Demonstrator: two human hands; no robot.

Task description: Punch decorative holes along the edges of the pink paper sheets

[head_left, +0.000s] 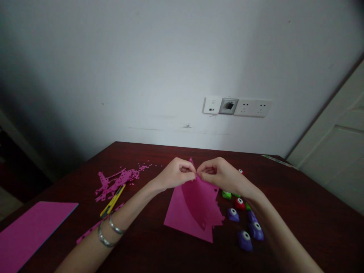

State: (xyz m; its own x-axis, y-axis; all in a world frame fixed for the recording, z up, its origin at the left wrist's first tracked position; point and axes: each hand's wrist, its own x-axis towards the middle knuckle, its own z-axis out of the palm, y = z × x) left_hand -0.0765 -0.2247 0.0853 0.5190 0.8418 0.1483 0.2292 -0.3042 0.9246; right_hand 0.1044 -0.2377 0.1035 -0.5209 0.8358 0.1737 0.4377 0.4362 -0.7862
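Note:
Before me on the dark table is a pink paper sheet (pixel 182 216), bent over on itself with a jagged, punched right edge. My left hand (pixel 180 172) pinches its upper part between thumb and fingers. My right hand (pixel 214 172) grips the same spot, its fingertips touching or nearly touching the left ones. A small star-shaped hole shows near the right edge of the paper. The fingers hide the exact pinched point. Beside my right forearm lie several small craft punches, among them a red one (pixel 239 204) and a purple one (pixel 245 240).
Pink paper scraps (pixel 119 182) and tiny cut-out bits are scattered at the left. A yellow utility knife (pixel 113 201) lies by them, near my left forearm. A stack of pink paper (pixel 36 227) sits at the left front. Behind the table (pixel 298 212) rises a wall with sockets (pixel 253 107).

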